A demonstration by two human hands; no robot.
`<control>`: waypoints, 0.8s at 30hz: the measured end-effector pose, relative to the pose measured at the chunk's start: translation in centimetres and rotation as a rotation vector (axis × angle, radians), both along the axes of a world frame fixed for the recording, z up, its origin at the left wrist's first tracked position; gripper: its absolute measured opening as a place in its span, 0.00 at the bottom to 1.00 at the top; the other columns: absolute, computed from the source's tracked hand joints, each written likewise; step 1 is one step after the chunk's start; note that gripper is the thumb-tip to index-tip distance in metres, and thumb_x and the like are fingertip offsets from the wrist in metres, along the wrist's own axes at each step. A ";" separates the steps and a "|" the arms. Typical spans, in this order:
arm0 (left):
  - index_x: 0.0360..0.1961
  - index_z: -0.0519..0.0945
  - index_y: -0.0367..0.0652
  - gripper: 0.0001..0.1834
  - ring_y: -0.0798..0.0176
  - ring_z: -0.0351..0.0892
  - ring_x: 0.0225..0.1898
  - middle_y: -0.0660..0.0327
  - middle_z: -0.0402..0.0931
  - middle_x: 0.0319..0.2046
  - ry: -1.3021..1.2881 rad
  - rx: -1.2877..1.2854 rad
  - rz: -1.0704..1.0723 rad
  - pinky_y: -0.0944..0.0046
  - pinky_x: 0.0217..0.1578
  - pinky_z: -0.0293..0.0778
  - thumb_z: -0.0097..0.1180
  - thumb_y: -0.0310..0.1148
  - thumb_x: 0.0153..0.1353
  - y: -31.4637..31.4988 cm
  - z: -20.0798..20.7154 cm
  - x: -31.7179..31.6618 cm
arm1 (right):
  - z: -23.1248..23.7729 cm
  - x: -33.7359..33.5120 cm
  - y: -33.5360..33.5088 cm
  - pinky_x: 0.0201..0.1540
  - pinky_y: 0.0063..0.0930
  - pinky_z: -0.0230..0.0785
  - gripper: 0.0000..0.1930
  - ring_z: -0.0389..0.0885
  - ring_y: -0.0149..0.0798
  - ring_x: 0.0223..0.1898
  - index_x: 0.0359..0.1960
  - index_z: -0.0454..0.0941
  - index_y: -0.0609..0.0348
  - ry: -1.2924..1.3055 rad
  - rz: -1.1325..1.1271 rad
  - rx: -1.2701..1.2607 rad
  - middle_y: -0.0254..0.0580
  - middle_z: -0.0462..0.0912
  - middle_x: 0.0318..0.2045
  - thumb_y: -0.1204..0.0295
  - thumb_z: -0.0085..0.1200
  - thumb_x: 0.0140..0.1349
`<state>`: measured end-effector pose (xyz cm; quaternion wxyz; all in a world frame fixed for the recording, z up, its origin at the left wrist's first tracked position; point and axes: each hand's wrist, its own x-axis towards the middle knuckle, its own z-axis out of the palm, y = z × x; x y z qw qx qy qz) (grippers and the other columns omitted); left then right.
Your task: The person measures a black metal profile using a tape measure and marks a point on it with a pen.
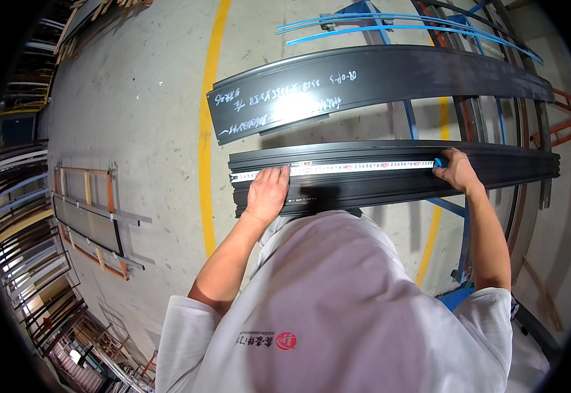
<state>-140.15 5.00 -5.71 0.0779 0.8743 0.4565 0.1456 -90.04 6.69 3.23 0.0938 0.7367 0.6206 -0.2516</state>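
Observation:
A long dark metal profile (364,187) with ridges along its length lies crosswise in front of me. Stretched along its top is the white blade of a tape measure (357,168). My left hand (269,193) has its fingers together over the blade near the profile's left end, pressing it to the metal. Farther right, my right hand (458,171) is closed around the tape measure's blue case (438,163), low on the profile. Part of the blade is covered by my left fingers.
Beyond lies a wide dark panel (384,75) with white handwriting. Thin blue strips (390,28) rest on the rack's blue supports (409,121). An orange ladder-like frame (564,118) stands at right. Frames (95,216) lie on the floor at left, near stacked profiles (33,262).

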 end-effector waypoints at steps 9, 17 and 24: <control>0.50 0.79 0.34 0.21 0.51 0.78 0.36 0.55 0.74 0.31 0.006 -0.042 -0.027 0.54 0.41 0.77 0.64 0.27 0.54 0.4 0.6 0.0 | -1.0 0.3 -1.3 0.58 0.41 0.72 0.30 0.80 0.62 0.54 0.53 0.78 0.78 0.098 -0.134 0.203 0.67 0.79 0.52 0.67 0.69 0.54; 0.48 0.79 0.34 0.19 0.52 0.78 0.36 0.55 0.75 0.30 0.002 -0.050 -0.010 0.54 0.40 0.77 0.64 0.29 0.56 0.4 0.8 0.3 | -1.1 -1.0 -2.1 0.59 0.41 0.72 0.32 0.80 0.60 0.55 0.56 0.76 0.78 0.085 -0.196 0.390 0.66 0.79 0.54 0.66 0.71 0.54; 0.50 0.79 0.37 0.19 0.52 0.78 0.36 0.56 0.74 0.31 0.014 -0.078 -0.010 0.54 0.38 0.77 0.63 0.30 0.57 0.5 1.1 0.2 | -0.4 -1.4 -2.0 0.60 0.40 0.72 0.31 0.80 0.61 0.56 0.54 0.77 0.78 0.053 -0.235 0.372 0.66 0.80 0.54 0.63 0.71 0.56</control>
